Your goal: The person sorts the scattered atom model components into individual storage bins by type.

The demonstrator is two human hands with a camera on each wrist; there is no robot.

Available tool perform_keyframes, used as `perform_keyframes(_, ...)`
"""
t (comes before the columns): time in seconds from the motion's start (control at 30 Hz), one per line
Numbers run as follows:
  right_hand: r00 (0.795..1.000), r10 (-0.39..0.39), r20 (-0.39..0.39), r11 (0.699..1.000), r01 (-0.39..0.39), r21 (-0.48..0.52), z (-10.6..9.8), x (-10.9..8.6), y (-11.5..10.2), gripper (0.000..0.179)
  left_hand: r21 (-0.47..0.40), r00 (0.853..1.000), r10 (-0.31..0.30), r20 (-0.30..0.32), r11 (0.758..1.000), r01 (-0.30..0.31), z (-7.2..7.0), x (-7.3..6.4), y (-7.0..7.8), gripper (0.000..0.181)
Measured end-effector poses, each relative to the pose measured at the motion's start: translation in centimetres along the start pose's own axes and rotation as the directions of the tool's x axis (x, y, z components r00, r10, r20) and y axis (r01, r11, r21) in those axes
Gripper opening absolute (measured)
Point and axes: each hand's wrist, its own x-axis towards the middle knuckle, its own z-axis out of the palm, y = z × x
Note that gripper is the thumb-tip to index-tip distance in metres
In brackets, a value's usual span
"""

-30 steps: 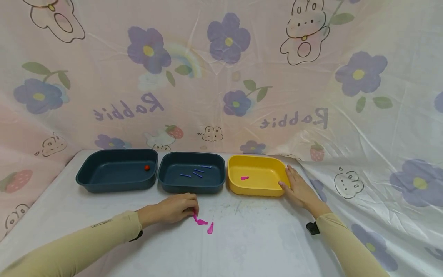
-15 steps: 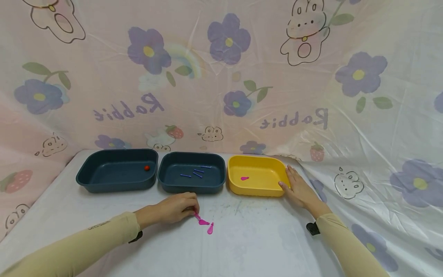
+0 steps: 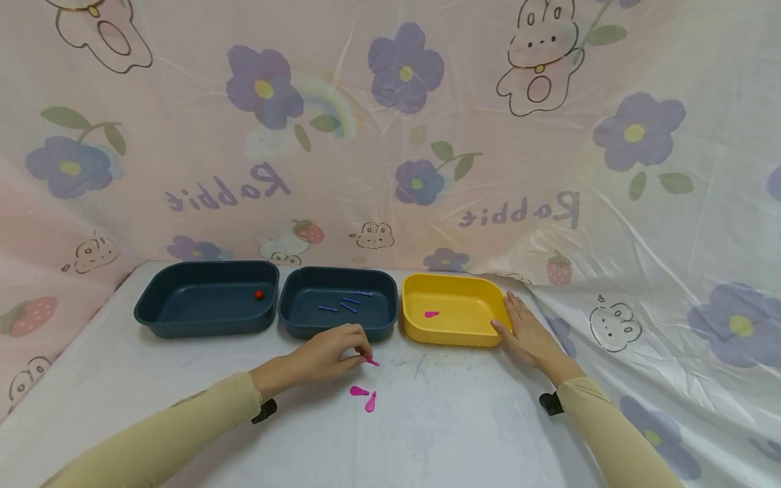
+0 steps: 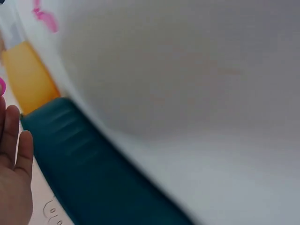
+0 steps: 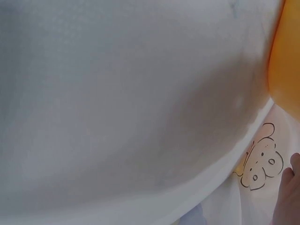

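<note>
My left hand (image 3: 329,354) pinches a small pink item shaped like an uninflated balloon (image 3: 373,362) between thumb and fingers, in front of the middle tray. In the left wrist view a bit of its pink shows at the left edge. Two more pink balloons (image 3: 359,391) lie close together on the white cloth, nearer the front. At the right, my right hand (image 3: 529,333) rests with straight fingers against the right side of the yellow tray (image 3: 451,337). Inside that tray is one pink balloon (image 3: 431,314).
A dark blue tray (image 3: 342,334) with several thin blue sticks (image 3: 348,307) stands in the middle. Left of it, a larger dark blue tray (image 3: 207,329) holds a small red ball (image 3: 259,295). A printed curtain (image 3: 342,169) hangs behind the row.
My left hand has moved right and away from me, carrying one pink balloon off from the other two. My right hand has stayed at the yellow tray.
</note>
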Motion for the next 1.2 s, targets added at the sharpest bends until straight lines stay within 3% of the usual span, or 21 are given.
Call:
perform_keyframes(0.13,1.0,0.002,0.006,1.0,-0.002,0.006,0.0,0.0,0.0,0.087,-0.033,0.994,0.031,-0.1,0.999,-0.034,-0.1,1.6,0.6,0.017)
perform_keyframes(0.3,1.0,0.005,0.007,1.0,-0.005,0.008,-0.2,0.0,-0.1,0.086,-0.039,0.974,0.037,-0.224,0.998,-0.047,-0.3,3.7,1.4,0.016)
perform_keyframes(0.5,1.0,-0.001,0.004,1.0,0.001,0.002,-0.3,0.0,-0.2,0.085,-0.019,0.953,0.033,-0.302,0.999,-0.041,0.6,6.7,1.8,0.012)
perform_keyframes(0.67,1.0,-0.007,0.004,1.0,0.007,0.007,-0.3,-0.1,-0.1,0.085,-0.018,0.95,0.036,-0.309,0.999,-0.044,1.9,9.3,1.8,0.012)
perform_keyframes(0.93,1.0,0.002,0.012,1.0,-0.002,0.012,-0.2,0.1,0.1,0.085,-0.067,0.965,-0.03,-0.261,0.998,0.013,3.9,12.7,1.5,0.011)
perform_keyframes(1.2,1.0,0.002,0.007,1.0,-0.002,0.01,0.1,0.1,0.2,0.085,-0.042,0.971,-0.121,-0.207,0.993,0.115,5.1,14.9,1.4,0.009)
